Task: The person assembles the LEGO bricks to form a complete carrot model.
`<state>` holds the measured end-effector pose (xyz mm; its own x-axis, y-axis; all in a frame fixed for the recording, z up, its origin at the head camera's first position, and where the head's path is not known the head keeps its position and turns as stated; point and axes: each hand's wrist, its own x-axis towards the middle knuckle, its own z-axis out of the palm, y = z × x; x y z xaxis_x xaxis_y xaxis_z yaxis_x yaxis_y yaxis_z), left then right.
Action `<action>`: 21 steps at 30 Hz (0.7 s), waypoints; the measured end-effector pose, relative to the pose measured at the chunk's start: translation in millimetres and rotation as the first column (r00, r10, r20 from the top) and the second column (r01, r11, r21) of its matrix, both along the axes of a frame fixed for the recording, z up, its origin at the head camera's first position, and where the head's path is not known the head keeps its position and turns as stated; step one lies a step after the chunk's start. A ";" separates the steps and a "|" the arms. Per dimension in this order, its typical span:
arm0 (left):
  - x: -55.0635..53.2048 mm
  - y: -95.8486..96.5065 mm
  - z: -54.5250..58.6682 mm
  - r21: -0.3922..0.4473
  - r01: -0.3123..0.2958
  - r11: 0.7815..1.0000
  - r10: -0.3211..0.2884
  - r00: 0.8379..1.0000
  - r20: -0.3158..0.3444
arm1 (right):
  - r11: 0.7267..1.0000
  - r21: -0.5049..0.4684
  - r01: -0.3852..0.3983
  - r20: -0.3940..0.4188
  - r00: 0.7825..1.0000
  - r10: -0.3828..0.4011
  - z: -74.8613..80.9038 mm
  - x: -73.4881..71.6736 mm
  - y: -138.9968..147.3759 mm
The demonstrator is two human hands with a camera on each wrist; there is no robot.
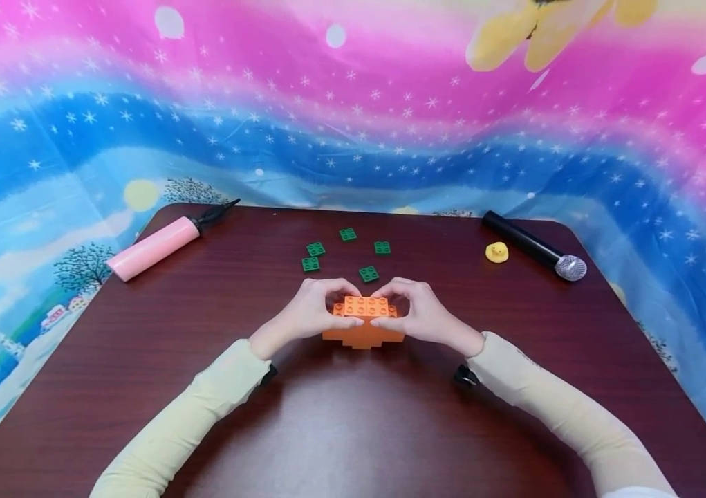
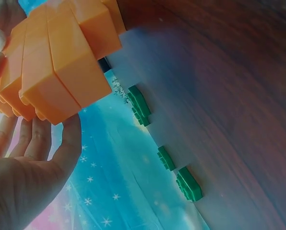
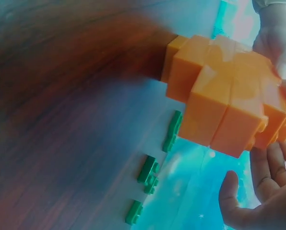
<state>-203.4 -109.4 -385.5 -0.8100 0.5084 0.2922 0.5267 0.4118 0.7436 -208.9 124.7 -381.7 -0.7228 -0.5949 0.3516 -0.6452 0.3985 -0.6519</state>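
Between two hands, over the middle of a dark table, is an orange block build, studs up, its long axis running left to right. The left hand clamps one end and the right hand the other, thumbs on the near side; neither looks closer. Just beyond it, away from the person, lies the nearest green brick of five.

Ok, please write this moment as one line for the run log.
left hand: holds orange block build | right hand: holds same build | green bricks: five, loose on table beyond build
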 end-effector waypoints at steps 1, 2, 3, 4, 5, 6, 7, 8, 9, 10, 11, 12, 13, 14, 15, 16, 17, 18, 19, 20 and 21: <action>0.2 0.1 0.2 0.001 0.002 1.000 -0.002 1.000 -0.003 | 1.000 0.001 0.002 0.000 1.000 -0.002 0.9 0.5 -0.2; 0.3 0.2 0.4 0.000 0.003 1.000 -0.003 1.000 -0.006 | 1.000 0.002 0.004 0.006 1.000 -0.004 1.4 0.9 -0.4; 0.6 0.3 0.5 0.001 0.005 1.000 -0.005 1.000 -0.007 | 1.000 0.000 0.004 0.016 1.000 -0.004 1.5 1.1 -0.4; 1.0 0.5 0.5 -0.001 0.008 1.000 -0.008 1.000 -0.009 | 1.000 -0.002 0.006 0.032 0.999 -0.006 1.5 1.4 -0.2; 1.6 0.8 0.6 -0.002 0.013 1.000 -0.013 1.000 -0.010 | 1.000 0.000 0.005 0.048 0.999 -0.005 1.2 1.5 0.3; 2.2 1.2 0.5 -0.003 0.018 1.000 -0.018 1.000 -0.010 | 1.000 0.002 0.002 0.068 0.998 -0.002 1.0 1.2 1.2; 2.3 0.6 0.1 -0.003 0.018 1.000 -0.018 1.000 -0.012 | 1.000 0.004 -0.012 0.095 0.995 0.011 1.2 -0.6 1.5; 2.3 0.2 -0.3 -0.003 0.021 1.000 -0.021 1.000 -0.016 | 1.000 0.002 -0.030 0.134 0.991 0.029 1.5 -3.2 2.2; 2.3 0.0 -0.7 -0.002 0.024 1.000 -0.024 1.000 -0.019 | 0.999 -0.006 -0.047 0.177 0.983 0.047 2.0 -7.1 3.5; 2.4 0.0 -0.9 -0.001 0.026 1.000 -0.026 0.999 -0.021 | 0.998 -0.018 -0.059 0.220 0.974 0.062 2.8 -12.0 5.1; 2.4 0.1 -0.8 0.000 0.026 1.000 -0.026 0.999 -0.022 | 0.997 -0.032 -0.063 0.266 0.961 0.070 4.4 -17.9 6.9; 2.5 0.1 -0.7 -0.001 0.024 1.000 -0.024 0.999 -0.022 | 0.997 -0.047 -0.058 0.311 0.948 0.070 5.8 -25.0 8.7; 2.7 0.1 -0.2 -0.004 0.020 1.000 -0.020 1.000 -0.022 | 0.997 -0.062 -0.044 0.354 0.933 0.064 7.2 -32.5 10.2; 3.0 0.1 0.3 -0.007 0.016 1.000 -0.016 1.000 -0.016 | 0.997 -0.073 -0.021 0.396 0.917 0.048 7.8 -40.9 11.5; 3.3 0.2 1.1 -0.009 0.014 1.000 -0.014 1.000 -0.007 | 0.997 -0.076 0.009 0.426 0.904 0.025 7.9 -49.6 12.4; 3.4 0.0 1.4 -0.011 0.011 1.000 -0.011 1.000 0.001 | 0.997 -0.072 0.042 0.455 0.891 -0.004 7.0 -58.2 12.7; 3.5 0.0 1.6 -0.014 0.009 1.000 -0.009 1.000 0.007 | 0.996 -0.062 0.071 0.483 0.875 -0.032 5.2 -66.6 12.5; 3.7 -0.1 1.8 -0.015 0.008 1.000 -0.007 1.000 0.012 | 0.994 -0.053 0.093 0.509 0.859 -0.053 1.9 -74.7 12.0; 3.9 -0.1 1.9 -0.015 0.006 1.000 -0.006 1.000 0.015 | 0.993 -0.044 0.110 0.537 0.841 -0.069 -1.5 -81.9 11.0; 4.1 0.1 1.9 -0.013 0.006 1.000 -0.006 1.000 0.020 | 0.992 -0.034 0.121 0.567 0.820 -0.081 -5.9 -88.8 10.1; 4.4 0.3 1.9 -0.012 0.006 1.000 -0.006 1.000 0.022 | 0.991 -0.025 0.130 0.594 0.800 -0.090 -10.5 -94.7 8.9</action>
